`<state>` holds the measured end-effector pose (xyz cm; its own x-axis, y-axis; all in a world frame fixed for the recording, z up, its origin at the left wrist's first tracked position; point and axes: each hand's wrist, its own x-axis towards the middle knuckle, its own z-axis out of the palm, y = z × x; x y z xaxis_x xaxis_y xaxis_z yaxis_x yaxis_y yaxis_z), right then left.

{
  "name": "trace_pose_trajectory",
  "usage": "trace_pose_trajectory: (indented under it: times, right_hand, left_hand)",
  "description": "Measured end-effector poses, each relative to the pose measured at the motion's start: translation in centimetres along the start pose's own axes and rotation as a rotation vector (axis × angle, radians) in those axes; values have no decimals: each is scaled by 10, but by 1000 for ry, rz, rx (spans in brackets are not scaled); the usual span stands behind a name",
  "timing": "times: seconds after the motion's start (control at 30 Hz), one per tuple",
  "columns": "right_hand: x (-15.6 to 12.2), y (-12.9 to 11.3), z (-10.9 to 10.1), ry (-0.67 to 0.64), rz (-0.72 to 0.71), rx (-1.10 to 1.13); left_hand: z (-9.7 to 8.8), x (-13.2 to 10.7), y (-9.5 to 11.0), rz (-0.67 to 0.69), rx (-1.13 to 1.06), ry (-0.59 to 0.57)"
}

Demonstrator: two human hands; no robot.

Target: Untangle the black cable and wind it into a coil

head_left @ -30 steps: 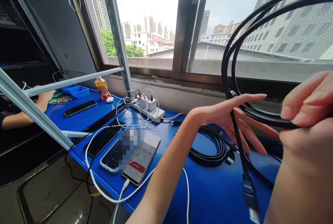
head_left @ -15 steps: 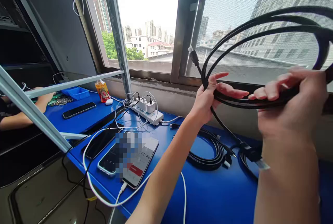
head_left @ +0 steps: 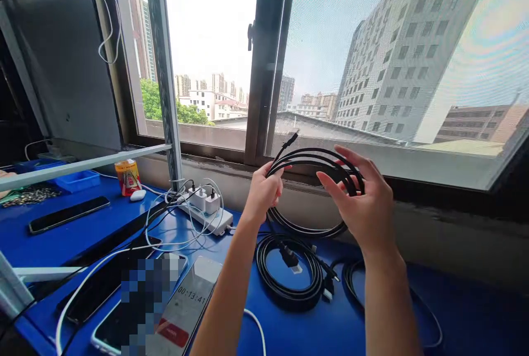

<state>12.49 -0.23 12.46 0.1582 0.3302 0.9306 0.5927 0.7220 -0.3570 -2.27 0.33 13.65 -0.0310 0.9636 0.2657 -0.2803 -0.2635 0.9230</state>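
Note:
A loosely coiled black cable [head_left: 316, 153] is held up between my hands above the blue table. My left hand [head_left: 264, 190] is closed around the left side of the coil. One plug end [head_left: 291, 139] sticks up past its fingers. Below it hangs the other plug [head_left: 288, 255], with a clear cap on its tip. My right hand [head_left: 367, 196] curls its fingers round the right side of the loops, its thumb standing apart. Beneath the hands lies a second coiled black cable [head_left: 264, 276], and a further black cable [head_left: 351, 284] rests beside it.
White chargers and thin leads crowd a power strip [head_left: 221, 224]. Several phones lie at left, one phone [head_left: 194, 290] showing a running timer. A metal frame post [head_left: 163, 69] rises before the window. Farther left are an orange pouch [head_left: 128, 177] and a blue tray [head_left: 78, 181].
The coil has come lower and its loops look smaller and closer together. My right hand has turned from palm-up under the loops to upright at their right side. The view has shifted right and up.

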Motion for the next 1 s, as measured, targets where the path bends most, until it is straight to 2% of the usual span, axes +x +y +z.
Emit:
trace_pose_trajectory:
  times: [0.2, 0.3, 0.4, 0.5, 0.6, 0.73, 1.0]
  right_hand:
    - [0, 1, -2, 77, -98, -37]
    - [0, 5, -2, 151, -116, -114]
    - [0, 10, -2, 199, -105, -179]
    - [0, 12, -3, 227, -63, -246]
    - [0, 12, -3, 236, 13, -295]
    - [3, 9, -2, 224, 99, -263]
    - [10, -6, -1, 254, 88, -117]
  left_hand:
    - [0, -5, 5, -118, -96, -146]
    - [5, -7, 5, -135, -81, -177]
    - [11, -9, 4, -101, -45, -120]
    - [15, -11, 3, -6, -10, -53]
    - [17, -14, 3, 90, 10, -117]
    - [21, -15, 4, 106, -13, -213]
    - [18, -13, 4, 152, -47, -199]
